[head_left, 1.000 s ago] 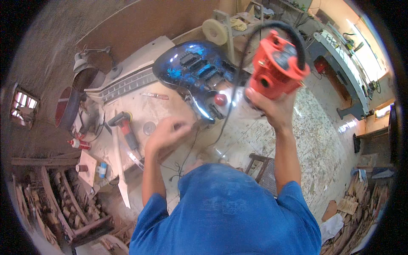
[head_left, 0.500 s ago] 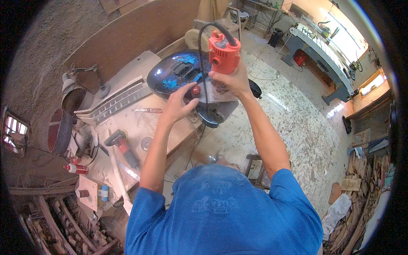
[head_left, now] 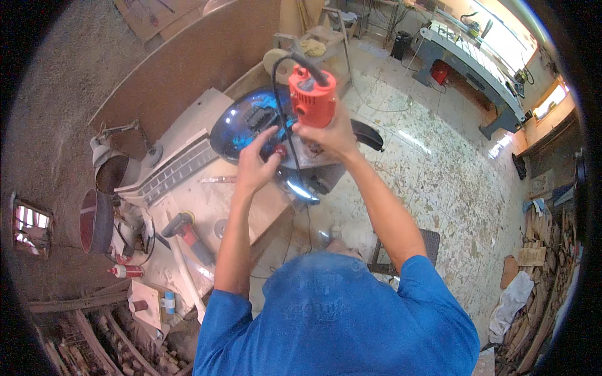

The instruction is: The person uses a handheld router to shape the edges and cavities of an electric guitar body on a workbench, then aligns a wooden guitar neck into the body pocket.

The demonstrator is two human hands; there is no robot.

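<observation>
One red router (head_left: 311,100) gripped in right hand (head_left: 332,135), left hand (head_left: 256,166) half-open – fingertips at its base, one blue guitar body (head_left: 241,122)

Both hands (head_left: 295,147) hold an orange router (head_left: 311,100) over a blue guitar body (head_left: 248,122).

Blue short-sleeved T-shirt (head_left: 338,319), faint chest print; forearms bare.
</observation>
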